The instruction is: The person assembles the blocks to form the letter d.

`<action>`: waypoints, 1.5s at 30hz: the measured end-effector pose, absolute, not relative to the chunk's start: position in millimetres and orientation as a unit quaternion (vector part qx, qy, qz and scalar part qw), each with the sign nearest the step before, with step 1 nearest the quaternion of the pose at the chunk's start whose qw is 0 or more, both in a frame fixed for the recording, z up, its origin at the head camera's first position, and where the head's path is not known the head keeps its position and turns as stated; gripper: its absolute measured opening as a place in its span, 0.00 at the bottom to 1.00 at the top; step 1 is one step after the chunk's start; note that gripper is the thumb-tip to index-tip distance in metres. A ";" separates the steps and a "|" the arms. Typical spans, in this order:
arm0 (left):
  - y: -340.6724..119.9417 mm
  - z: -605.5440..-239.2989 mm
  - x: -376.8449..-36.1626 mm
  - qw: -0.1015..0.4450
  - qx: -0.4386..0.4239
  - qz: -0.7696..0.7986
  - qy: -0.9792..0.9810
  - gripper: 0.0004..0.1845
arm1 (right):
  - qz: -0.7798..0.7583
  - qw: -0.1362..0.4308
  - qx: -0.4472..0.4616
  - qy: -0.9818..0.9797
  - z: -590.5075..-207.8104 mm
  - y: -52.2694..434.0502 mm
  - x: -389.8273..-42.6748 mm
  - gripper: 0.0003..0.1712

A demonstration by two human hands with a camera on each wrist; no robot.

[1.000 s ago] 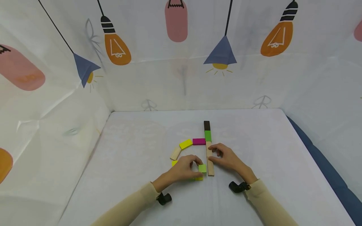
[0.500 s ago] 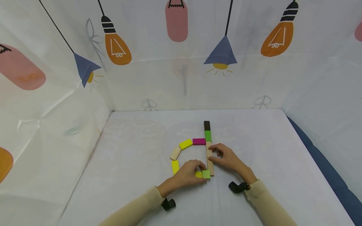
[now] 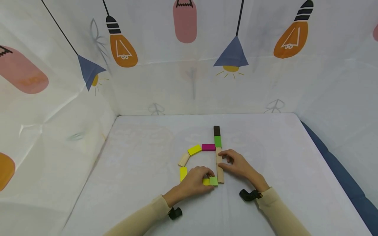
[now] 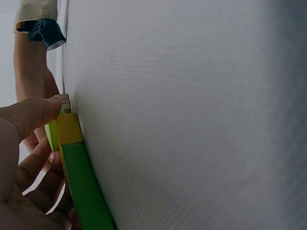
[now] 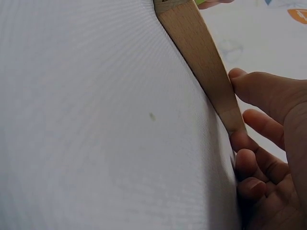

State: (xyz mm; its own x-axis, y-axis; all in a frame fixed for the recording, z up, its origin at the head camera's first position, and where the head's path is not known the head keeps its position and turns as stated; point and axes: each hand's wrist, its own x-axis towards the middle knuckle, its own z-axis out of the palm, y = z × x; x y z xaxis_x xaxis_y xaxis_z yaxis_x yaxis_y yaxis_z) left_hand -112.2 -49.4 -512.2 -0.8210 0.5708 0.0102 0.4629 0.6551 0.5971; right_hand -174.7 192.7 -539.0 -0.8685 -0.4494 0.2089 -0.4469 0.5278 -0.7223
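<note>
Colored and plain wooden blocks lie in a curve joined to a straight upright line. My left hand [image 3: 193, 180] pinches a light green block [image 3: 214, 181] between thumb and fingers, beside the foot of the line. It partly covers a yellow block [image 3: 206, 182]; a dark green block [image 4: 87, 184] shows under that hand in the left wrist view. With curled fingers, my right hand [image 3: 237, 164] holds the plain wooden blocks [image 3: 220, 175] of the line, thumb and fingertips against their side and top edge in the right wrist view [image 5: 204, 57].
Atop the line are a green block [image 3: 218, 141] and a black block [image 3: 217, 130]. The curve includes a magenta block [image 3: 208, 147], a yellow block [image 3: 195, 150], a plain block [image 3: 184, 160] and another yellow block [image 3: 183, 173]. All lie on a white table [image 3: 141, 147].
My left hand has moved the light green block toward me and right, to the foot of the line, then slightly back left. My right hand has stayed in place.
</note>
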 end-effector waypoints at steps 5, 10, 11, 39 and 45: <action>-48.4 -509.8 -110.5 0.078 0.288 0.265 0.917 0.18 | -0.417 -0.001 -0.261 0.870 -537.3 192.5 -174.3 0.25; -47.9 -508.3 -108.8 0.074 0.293 0.236 0.923 0.19 | -0.417 -0.006 -0.264 0.870 -536.8 192.7 -174.2 0.24; -48.1 -508.5 -108.5 0.074 0.295 0.231 0.924 0.20 | -0.416 -0.006 -0.265 0.870 -536.7 192.7 -174.2 0.24; -160.4 -496.7 -117.4 0.020 0.250 0.260 0.932 0.20 | -0.406 0.020 -0.237 0.882 -535.6 192.5 -172.2 0.25; -166.8 -501.9 -117.5 0.012 0.247 0.242 0.938 0.20 | -0.407 0.016 -0.243 0.880 -534.9 190.8 -171.3 0.25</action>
State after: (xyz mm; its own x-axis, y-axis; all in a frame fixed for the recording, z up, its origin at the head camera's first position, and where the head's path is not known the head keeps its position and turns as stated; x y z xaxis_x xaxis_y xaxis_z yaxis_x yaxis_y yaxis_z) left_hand -117.5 -166.8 -501.9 -0.8772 0.4700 0.0978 0.4586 0.7599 0.4607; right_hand -171.3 190.8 -534.9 -0.8817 -0.4400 0.1703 -0.4146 0.5503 -0.7247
